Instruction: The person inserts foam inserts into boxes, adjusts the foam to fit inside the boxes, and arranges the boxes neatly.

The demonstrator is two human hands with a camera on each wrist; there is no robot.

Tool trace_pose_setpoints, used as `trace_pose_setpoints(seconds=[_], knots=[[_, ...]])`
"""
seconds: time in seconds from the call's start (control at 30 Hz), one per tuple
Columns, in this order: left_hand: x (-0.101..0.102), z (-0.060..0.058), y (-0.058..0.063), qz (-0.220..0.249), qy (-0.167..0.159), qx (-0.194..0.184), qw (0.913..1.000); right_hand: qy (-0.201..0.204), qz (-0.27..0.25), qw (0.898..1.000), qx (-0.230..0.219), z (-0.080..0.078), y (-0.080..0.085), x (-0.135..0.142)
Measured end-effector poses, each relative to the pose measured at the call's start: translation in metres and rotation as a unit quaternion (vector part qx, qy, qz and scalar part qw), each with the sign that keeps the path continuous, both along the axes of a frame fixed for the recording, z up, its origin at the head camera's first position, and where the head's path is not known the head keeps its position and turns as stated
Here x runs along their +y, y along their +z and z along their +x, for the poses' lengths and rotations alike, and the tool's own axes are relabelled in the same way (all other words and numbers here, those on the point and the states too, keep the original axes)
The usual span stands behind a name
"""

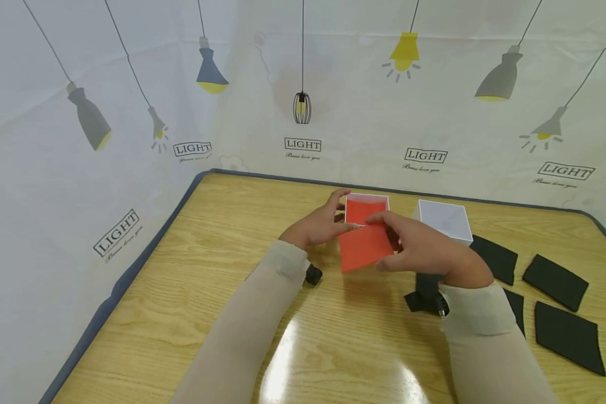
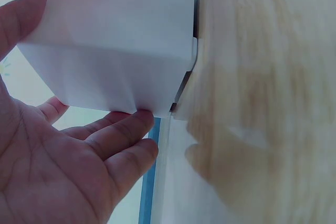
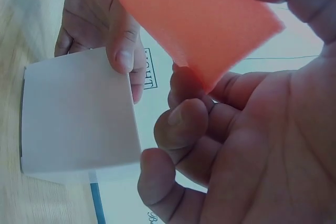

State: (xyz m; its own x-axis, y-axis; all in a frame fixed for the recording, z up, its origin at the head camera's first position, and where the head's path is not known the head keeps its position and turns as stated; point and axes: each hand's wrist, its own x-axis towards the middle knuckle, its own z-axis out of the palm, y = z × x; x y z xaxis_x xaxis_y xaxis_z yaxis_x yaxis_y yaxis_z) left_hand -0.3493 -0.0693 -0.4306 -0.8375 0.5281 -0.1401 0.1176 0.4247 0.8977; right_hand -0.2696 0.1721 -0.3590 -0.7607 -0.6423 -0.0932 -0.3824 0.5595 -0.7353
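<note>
A white open box stands on the wooden table with a red sheet inside it. My left hand grips the box's left side. In the left wrist view, the thumb lies along the top edge of the box and the fingers touch its side wall. My right hand pinches a second, slightly bent red sheet between thumb and fingers. It is held in front of the box, and overlaps its near wall in the head view. The right wrist view has this sheet above the right fingers.
Another white box is right of the first, partly behind my right hand. Several black sheets lie scattered at the right of the table. A white backdrop printed with lamps rises behind the table's dark edge.
</note>
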Motion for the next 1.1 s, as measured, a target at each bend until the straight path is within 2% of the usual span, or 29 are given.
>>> trace_pose_setpoints(seconds=[0.23, 0.4, 0.63, 0.83, 1.1], knots=[[0.0, 0.0, 0.001, -0.005, 0.001, 0.005, 1.0, -0.004, -0.002, 1.0, 0.003, -0.001, 0.001, 0.005], [0.0, 0.0, 0.001, 0.015, -0.006, -0.007, 0.9998, -0.011, -0.01, 1.0, 0.003, -0.001, 0.002, 0.008], [0.0, -0.002, -0.001, 0.04, -0.02, -0.015, 0.9989, -0.033, -0.05, 0.998, 0.004, -0.001, 0.002, 0.011], [-0.001, -0.003, -0.002, 0.025, -0.02, -0.011, 0.9994, -0.057, -0.07, 0.996, 0.019, -0.005, -0.002, 0.01], [0.0, -0.003, -0.001, 0.016, -0.022, -0.005, 0.9996, -0.071, -0.08, 0.994, 0.03, -0.008, -0.005, 0.01]])
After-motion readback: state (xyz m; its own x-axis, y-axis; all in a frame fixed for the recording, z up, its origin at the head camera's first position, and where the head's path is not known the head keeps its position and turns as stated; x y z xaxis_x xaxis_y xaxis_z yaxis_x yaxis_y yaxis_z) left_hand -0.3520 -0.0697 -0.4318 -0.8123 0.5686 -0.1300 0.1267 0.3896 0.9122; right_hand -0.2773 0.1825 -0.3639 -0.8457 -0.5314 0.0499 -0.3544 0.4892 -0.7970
